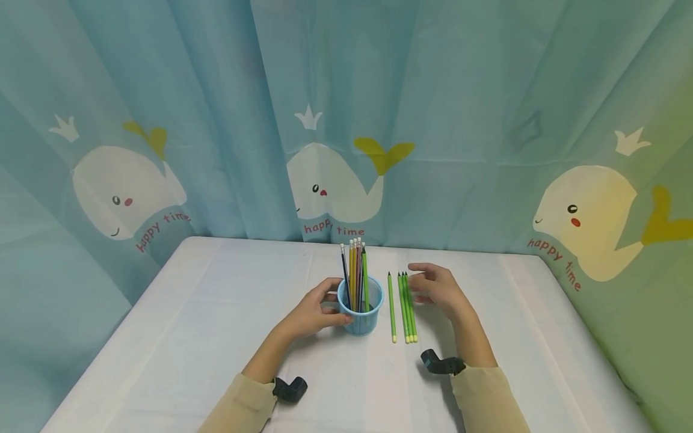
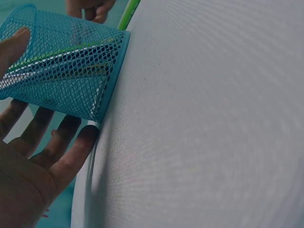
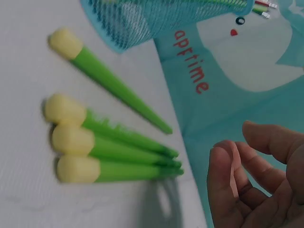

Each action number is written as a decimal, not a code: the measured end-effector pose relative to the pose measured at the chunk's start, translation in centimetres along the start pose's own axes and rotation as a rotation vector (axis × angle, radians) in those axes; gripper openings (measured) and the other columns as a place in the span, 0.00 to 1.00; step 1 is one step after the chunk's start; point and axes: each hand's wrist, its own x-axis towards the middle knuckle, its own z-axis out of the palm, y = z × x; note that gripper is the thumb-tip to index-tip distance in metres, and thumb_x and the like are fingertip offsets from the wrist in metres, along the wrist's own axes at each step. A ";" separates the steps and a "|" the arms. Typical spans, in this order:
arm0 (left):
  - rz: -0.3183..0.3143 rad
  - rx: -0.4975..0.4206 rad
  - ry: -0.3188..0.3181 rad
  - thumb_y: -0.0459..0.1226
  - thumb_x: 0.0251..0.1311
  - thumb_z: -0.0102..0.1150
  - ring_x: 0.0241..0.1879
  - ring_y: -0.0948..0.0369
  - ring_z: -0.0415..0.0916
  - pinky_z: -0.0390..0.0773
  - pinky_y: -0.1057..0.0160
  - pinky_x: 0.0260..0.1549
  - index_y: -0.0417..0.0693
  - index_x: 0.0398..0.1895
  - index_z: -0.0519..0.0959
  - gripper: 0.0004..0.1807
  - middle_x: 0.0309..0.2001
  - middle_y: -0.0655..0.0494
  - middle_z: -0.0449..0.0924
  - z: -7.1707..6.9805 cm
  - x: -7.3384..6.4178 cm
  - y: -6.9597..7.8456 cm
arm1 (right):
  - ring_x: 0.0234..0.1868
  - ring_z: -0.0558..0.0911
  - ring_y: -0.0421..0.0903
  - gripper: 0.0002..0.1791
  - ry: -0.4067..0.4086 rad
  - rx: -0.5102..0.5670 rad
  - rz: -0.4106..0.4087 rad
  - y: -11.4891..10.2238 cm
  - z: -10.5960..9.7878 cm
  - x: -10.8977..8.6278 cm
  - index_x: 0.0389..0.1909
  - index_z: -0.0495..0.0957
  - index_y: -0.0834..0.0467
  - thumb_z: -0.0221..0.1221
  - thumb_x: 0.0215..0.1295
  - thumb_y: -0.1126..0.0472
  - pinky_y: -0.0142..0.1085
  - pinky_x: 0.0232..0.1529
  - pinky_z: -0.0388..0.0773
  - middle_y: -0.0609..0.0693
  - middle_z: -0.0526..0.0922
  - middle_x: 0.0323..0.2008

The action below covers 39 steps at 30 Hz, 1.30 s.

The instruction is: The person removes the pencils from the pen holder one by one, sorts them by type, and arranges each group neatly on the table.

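A light blue mesh pencil cup (image 1: pixel 361 325) stands upright on the table, holding several pencils (image 1: pixel 354 270), one of them green. My left hand (image 1: pixel 313 313) holds the cup from its left side, thumb near the rim at the front and fingers around the back. In the left wrist view the fingertips (image 2: pixel 88 133) reach the cup's base. To the right of the cup lies one green pencil (image 1: pixel 392 308). Beside it, three more green pencils (image 3: pixel 118 159) lie close together. Just right of those hovers my right hand (image 1: pixel 440 290), fingers loosely bent, nothing between them.
A white cloth covers the table (image 1: pixel 216 337). Behind it and along both sides hangs a blue-green curtain (image 1: pixel 460 120) printed with whales. Each wrist wears a small black camera, and beige sleeves cover the forearms.
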 end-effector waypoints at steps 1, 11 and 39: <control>-0.001 -0.001 0.000 0.34 0.55 0.73 0.62 0.45 0.73 0.81 0.53 0.57 0.44 0.69 0.64 0.40 0.65 0.43 0.69 0.0 0.0 0.0 | 0.45 0.83 0.49 0.27 -0.013 0.005 -0.013 -0.2 0.1 -0.1 0.67 0.70 0.60 0.59 0.69 0.60 0.39 0.41 0.87 0.61 0.80 0.50; 0.008 0.005 0.002 0.34 0.54 0.74 0.61 0.46 0.73 0.81 0.52 0.57 0.44 0.69 0.64 0.40 0.65 0.43 0.69 -0.1 -0.2 -0.2 | 0.44 0.82 0.49 0.25 -0.096 0.046 -0.100 -2.1 1.1 -1.1 0.65 0.72 0.62 0.58 0.69 0.63 0.42 0.43 0.87 0.60 0.81 0.47; -0.023 0.005 0.014 0.36 0.54 0.75 0.62 0.47 0.73 0.81 0.52 0.57 0.47 0.69 0.65 0.40 0.66 0.47 0.70 0.0 0.1 0.0 | 0.47 0.82 0.52 0.23 -0.261 0.052 -0.142 -5.7 3.5 -0.7 0.64 0.73 0.59 0.57 0.73 0.53 0.41 0.41 0.87 0.66 0.78 0.56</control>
